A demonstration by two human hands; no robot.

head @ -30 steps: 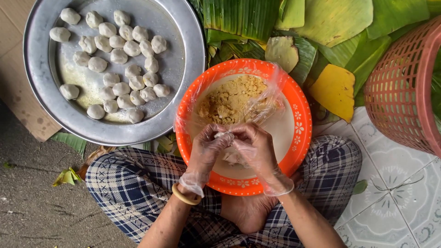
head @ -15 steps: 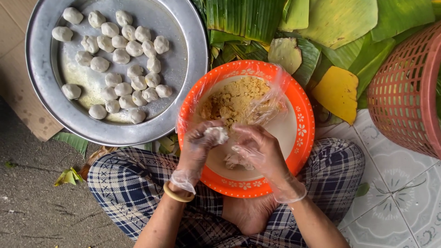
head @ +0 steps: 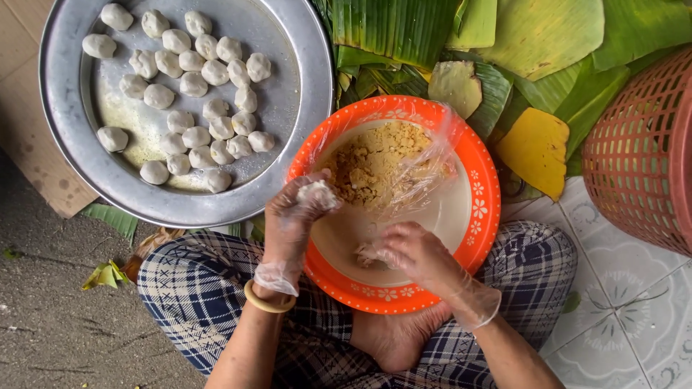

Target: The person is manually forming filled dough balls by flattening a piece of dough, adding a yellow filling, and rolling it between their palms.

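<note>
Both my hands wear thin clear plastic gloves. My left hand (head: 292, 216) is closed around a small white dough ball (head: 317, 193) at the left rim of the orange bowl (head: 481, 189). My right hand (head: 411, 252) rests low inside the bowl, fingers curled, pinching at a bit of filling near the bottom. The bowl sits on my lap and holds crumbly yellow-brown filling (head: 371, 164) under a loose clear plastic sheet (head: 425, 169). A round metal tray (head: 295, 79) to the upper left carries several white dough balls (head: 194, 108).
Green and yellow banana leaves (head: 504, 50) lie spread behind the bowl. A red plastic mesh basket (head: 645, 151) stands at the right on white patterned tiles. Cardboard (head: 29, 137) lies under the tray's left side. My crossed legs in blue plaid trousers (head: 194, 288) fill the foreground.
My hands have come apart. The left hand has lifted toward the bowl's left rim with the dough ball, while the right hand has stayed low in the bowl.
</note>
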